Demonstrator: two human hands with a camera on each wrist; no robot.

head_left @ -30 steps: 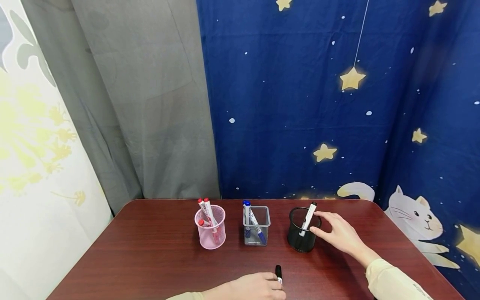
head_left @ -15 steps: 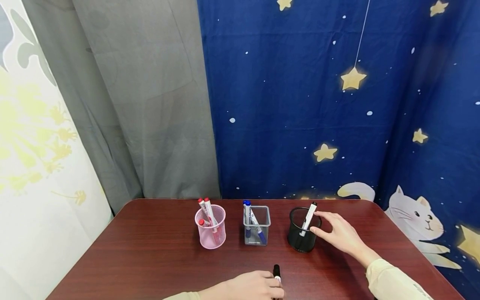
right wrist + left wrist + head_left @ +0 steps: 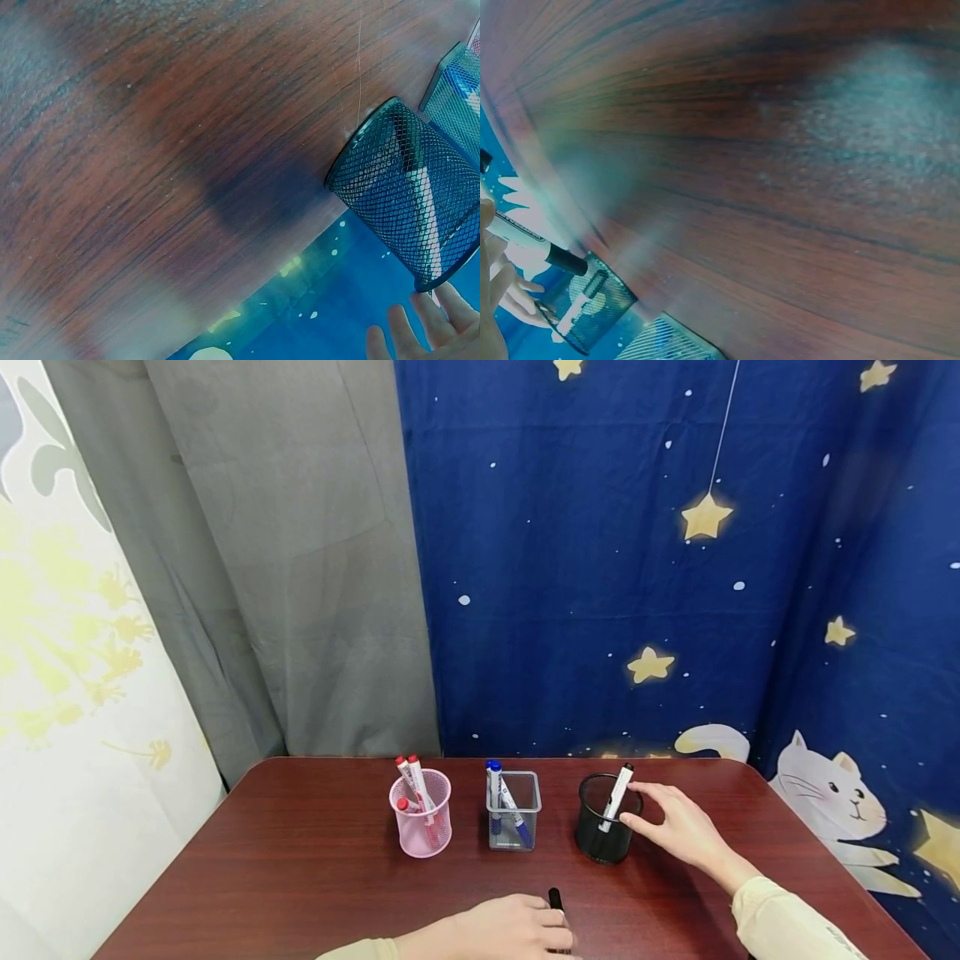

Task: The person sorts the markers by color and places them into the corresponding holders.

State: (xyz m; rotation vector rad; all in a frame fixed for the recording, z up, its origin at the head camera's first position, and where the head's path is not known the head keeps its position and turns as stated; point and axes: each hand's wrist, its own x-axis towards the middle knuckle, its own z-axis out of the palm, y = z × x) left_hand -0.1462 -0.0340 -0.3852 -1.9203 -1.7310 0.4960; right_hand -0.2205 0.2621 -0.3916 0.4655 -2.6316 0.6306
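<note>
My left hand (image 3: 517, 930) grips a marker with a black cap (image 3: 555, 899), low over the front of the table. In the left wrist view the marker's white barrel (image 3: 521, 234) lies between the fingers and its dark end points away. My right hand (image 3: 678, 827) is at the right side of a round black mesh pen cup (image 3: 602, 846), thumb and forefinger relaxed right at its rim. A white marker (image 3: 617, 795) with a black cap leans inside that cup. In the right wrist view the fingertips (image 3: 427, 311) meet the rim beside this marker.
To the left stand a grey square mesh pen holder (image 3: 537, 810) with blue markers (image 3: 495, 785) and a pink round mesh cup (image 3: 423, 847) with red markers (image 3: 418, 781). They stand on a dark red wooden table (image 3: 300, 852), with curtains (image 3: 570, 568) behind.
My left hand has shifted a little, and the marker's black cap has tilted slightly. My right hand, the cups and the markers in them stay put.
</note>
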